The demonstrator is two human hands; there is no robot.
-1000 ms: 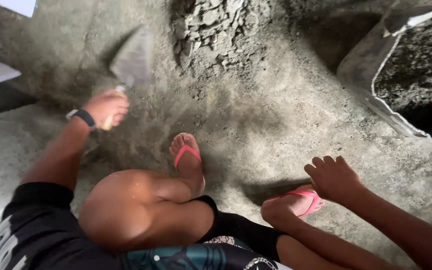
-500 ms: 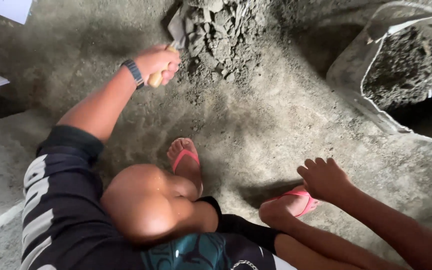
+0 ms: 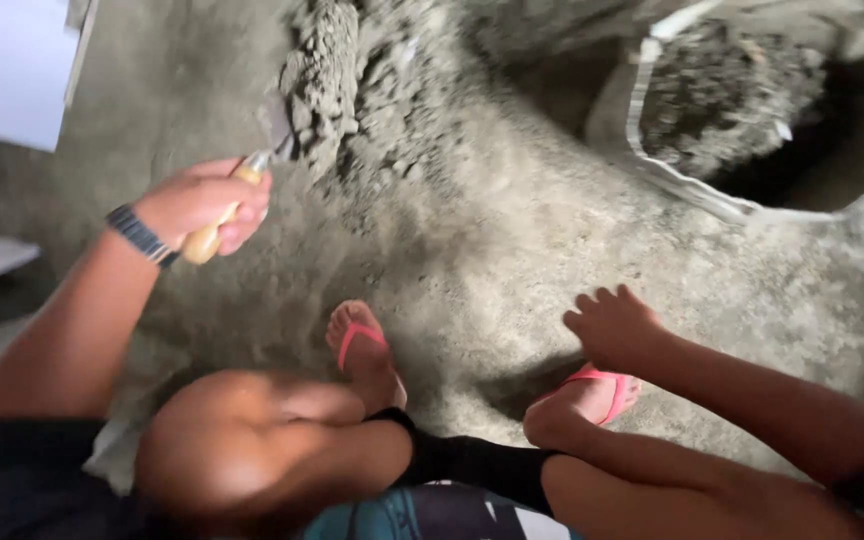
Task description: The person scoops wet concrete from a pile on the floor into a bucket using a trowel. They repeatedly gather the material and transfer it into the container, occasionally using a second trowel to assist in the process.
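The trowel (image 3: 252, 170) has a pale wooden handle, a short metal neck and a grey blade whose tip is pushed into the near edge of a mound of lumpy grey mortar (image 3: 362, 90), toward the far left part of the concrete floor (image 3: 512, 260). The left hand (image 3: 202, 205) is wrapped tight around the handle, fingers fully curled, a dark wristband (image 3: 140, 235) just behind it. The right hand (image 3: 612, 325) holds nothing; it hangs loosely half-curled above the right foot, which wears a pink flip-flop (image 3: 602, 385). The left foot, in another pink flip-flop (image 3: 357, 340), stands flat near the middle of the floor.

At the far right edge a white sack (image 3: 672, 180) lies open, filled with what looks like coarse dark-grey sand or gravel, though blur makes it hard to say which. Its right side is cut off by shadow. Most of the trowel blade is smeared by motion blur and partly buried, so its shape cannot be made out. A pale board (image 3: 12, 70) fills the far left corner.
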